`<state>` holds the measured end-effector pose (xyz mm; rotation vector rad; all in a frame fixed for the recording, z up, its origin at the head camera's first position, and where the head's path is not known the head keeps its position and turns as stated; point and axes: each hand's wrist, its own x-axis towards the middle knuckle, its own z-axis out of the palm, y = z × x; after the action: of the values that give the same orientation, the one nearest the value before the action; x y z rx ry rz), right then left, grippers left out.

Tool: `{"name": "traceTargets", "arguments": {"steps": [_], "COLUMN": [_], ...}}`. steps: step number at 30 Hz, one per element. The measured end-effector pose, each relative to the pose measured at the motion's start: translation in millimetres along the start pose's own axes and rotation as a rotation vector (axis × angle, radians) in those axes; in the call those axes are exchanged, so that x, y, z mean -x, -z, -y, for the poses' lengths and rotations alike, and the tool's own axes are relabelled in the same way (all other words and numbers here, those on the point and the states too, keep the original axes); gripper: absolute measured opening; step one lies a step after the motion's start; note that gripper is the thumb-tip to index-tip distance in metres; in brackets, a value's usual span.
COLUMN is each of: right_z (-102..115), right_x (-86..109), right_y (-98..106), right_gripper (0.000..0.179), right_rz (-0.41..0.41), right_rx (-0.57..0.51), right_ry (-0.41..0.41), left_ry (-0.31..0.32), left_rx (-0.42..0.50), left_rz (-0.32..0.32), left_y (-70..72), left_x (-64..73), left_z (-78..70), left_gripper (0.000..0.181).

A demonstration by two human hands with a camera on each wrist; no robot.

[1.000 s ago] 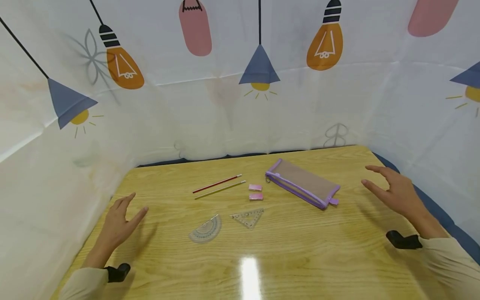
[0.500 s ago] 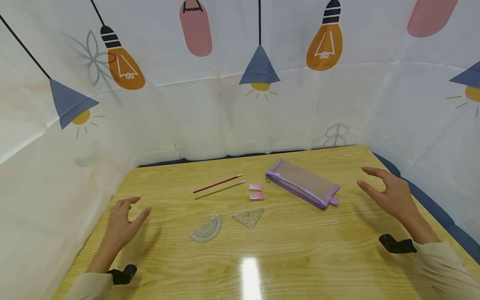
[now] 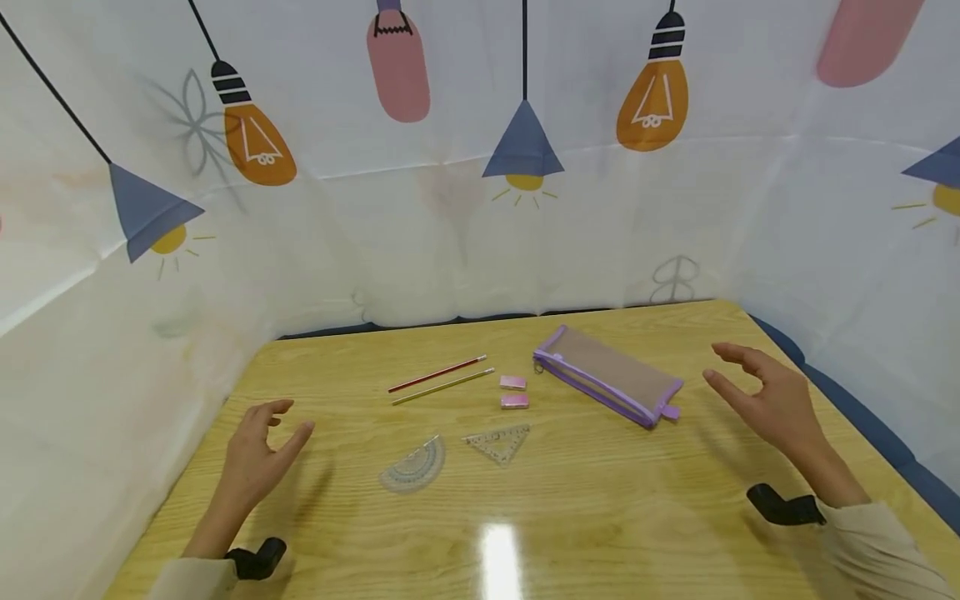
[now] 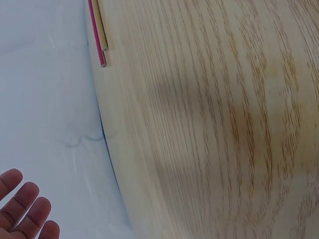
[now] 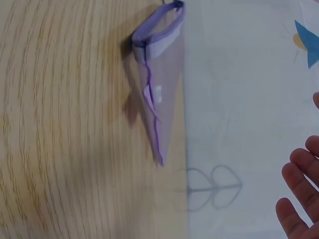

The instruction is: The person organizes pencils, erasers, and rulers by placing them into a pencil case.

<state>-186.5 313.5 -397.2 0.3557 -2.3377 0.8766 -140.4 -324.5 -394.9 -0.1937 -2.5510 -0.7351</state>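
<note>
My left hand [image 3: 257,457] hovers over the table's left side, fingers relaxed and holding nothing. Nearest to it lies a clear protractor [image 3: 415,467], with a clear set square [image 3: 501,443] beside that. Over the right side hangs my right hand [image 3: 772,402], also bare, its thumb and fingers apart. A purple-edged mesh pencil case [image 3: 611,373] lies just left of it; the right wrist view shows the pencil case [image 5: 159,84] end-on. Between the hands are a red pencil [image 3: 437,374], a yellowish pencil [image 3: 442,387] and two pink erasers [image 3: 514,402], one behind the other.
The wooden table [image 3: 600,533] has a bright light reflection near its front. White cloth [image 3: 420,233] printed with lamps and bulbs hangs behind it and along both sides. Each wrist wears a black strap mount [image 3: 783,506].
Both hands have drifted slightly inward, the left to the right and the right to the left. The head view has tipped up a little. The things on the table stay put.
</note>
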Motion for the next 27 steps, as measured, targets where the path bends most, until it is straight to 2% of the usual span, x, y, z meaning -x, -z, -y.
{"name": "traceTargets", "arguments": {"steps": [7, 12, 16, 21, 27], "right_z": [6.3, 12.2, 17.6, 20.6, 22.7], "right_x": [-0.9, -0.7, 0.7, 1.8, 5.3], "right_y": [-5.6, -5.9, -7.1, -13.2, -20.9], "right_gripper": [0.041, 0.04, 0.038, 0.038, 0.038], "right_rz": [-0.015, -0.028, -0.029, -0.034, -0.006], "right_rx": [-0.052, -0.076, -0.087, -0.096, -0.113], "right_ry": [0.031, 0.003, -0.002, 0.038, 0.057], "left_ry": [-0.033, -0.059, -0.059, -0.068, -0.068], "left_rx": [0.006, 0.018, 0.05, 0.076, 0.082], "left_rz": [-0.033, -0.052, -0.059, -0.077, -0.069], "left_y": [-3.9, -7.0, -9.7, -13.7, -20.9], "left_x": [-0.9, -3.4, -3.1, -2.0, 1.3], "left_z": [-6.5, -12.8, -18.9, -24.8, -29.2], "left_gripper": [0.043, 0.042, 0.041, 0.041, 0.042]}}
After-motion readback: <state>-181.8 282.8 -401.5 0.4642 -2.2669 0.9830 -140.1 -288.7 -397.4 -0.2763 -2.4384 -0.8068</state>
